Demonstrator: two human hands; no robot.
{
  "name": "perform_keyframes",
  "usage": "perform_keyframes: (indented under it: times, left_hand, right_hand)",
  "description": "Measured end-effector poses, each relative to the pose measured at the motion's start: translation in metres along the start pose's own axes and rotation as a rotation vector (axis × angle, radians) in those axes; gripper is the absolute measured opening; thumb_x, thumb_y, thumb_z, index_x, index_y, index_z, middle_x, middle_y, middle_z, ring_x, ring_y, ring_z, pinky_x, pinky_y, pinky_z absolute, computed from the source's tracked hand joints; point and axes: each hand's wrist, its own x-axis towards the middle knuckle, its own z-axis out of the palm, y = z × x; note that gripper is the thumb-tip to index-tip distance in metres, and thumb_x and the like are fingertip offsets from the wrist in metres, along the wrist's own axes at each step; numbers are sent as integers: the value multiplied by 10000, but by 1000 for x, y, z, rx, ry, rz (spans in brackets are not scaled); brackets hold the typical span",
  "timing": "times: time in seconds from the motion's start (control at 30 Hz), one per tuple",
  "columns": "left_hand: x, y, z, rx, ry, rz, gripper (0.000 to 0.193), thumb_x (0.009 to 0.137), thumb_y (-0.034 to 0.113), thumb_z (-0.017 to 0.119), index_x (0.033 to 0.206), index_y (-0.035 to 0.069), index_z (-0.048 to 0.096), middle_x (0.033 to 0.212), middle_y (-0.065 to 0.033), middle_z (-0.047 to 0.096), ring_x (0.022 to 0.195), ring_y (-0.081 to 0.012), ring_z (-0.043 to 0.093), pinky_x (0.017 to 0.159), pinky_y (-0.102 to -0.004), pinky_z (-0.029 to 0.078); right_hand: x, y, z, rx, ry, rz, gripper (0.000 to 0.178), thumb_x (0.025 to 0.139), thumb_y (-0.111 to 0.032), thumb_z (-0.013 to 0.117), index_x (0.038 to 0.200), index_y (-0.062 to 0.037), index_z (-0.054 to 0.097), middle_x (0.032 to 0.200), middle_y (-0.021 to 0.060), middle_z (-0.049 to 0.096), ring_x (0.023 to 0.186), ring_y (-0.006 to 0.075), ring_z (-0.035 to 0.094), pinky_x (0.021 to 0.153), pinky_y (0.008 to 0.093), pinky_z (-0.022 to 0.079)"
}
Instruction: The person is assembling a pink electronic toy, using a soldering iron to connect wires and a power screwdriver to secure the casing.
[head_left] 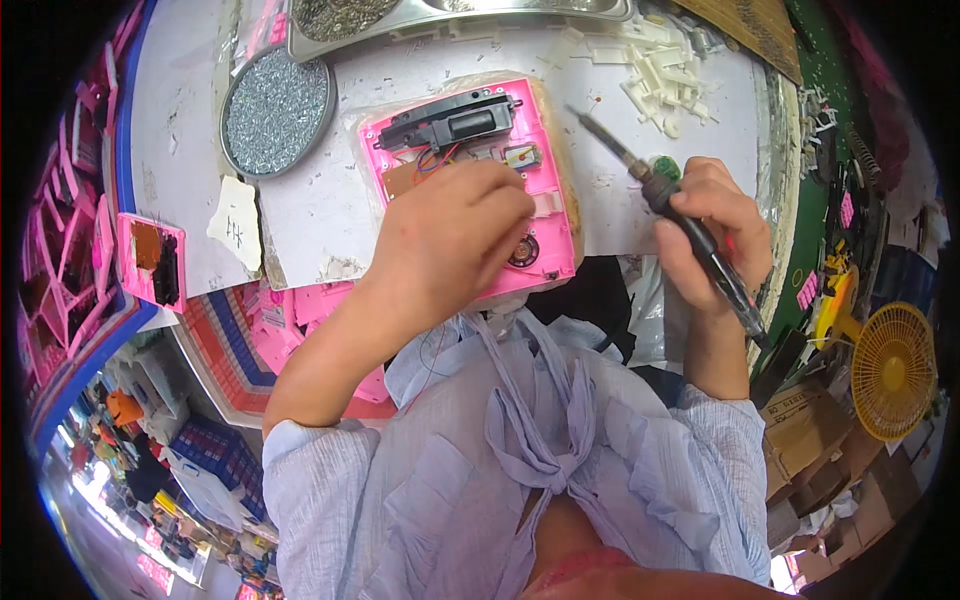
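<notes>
In front of me a pink plastic housing (555,245) lies on a padded block (553,120). Inside it sit a black plastic mechanism (450,120), a small metal motor (521,156), a round speaker (524,250) and thin coloured wires (432,158). My left hand (455,235) is over the middle of the housing with its fingers curled together; what they pinch is hidden beneath them. To the right of the housing, my right hand (722,230) grips the black handle of a soldering iron (705,245). Its thin tip points up and left, apart from the housing.
A round dish of small metal screws (278,112) stands at the left, with a metal tray (420,22) at the back. White plastic parts (665,80) are heaped at the back right. Pink frames (75,240) are piled far left. A yellow fan (893,372) stands at right.
</notes>
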Motion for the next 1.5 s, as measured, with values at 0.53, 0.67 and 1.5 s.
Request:
perform_keyframes:
  times: [0.53, 0.67, 1.5]
  left_hand:
    - [-8, 2, -6, -136, -28, -95, 126, 783, 3, 723, 890, 11, 656, 999, -108, 584, 858, -284, 635, 738, -389, 516]
    - [-7, 0, -11, -129, -121, -75, 184, 756, -45, 713, 915, 13, 642, 1079, -128, 552, 915, -275, 624, 775, -361, 519]
    - [2, 0, -10, 50, -221, 28, 254, 712, 0, 732, 919, 21, 586, 1021, -118, 585, 944, -339, 625, 794, -417, 528]
  right_hand:
    - [-18, -8, -15, 355, -66, 224, 169, 777, -22, 746, 899, 26, 641, 699, 59, 545, 622, 146, 464, 575, 290, 336]
    - [-13, -10, -3, 321, -141, 278, 137, 737, -23, 744, 830, -5, 646, 671, 27, 529, 537, 114, 423, 500, 285, 289]
    - [8, -7, 4, 263, -403, 448, 149, 707, -56, 716, 802, 19, 630, 587, 9, 441, 555, 166, 398, 592, 340, 342]
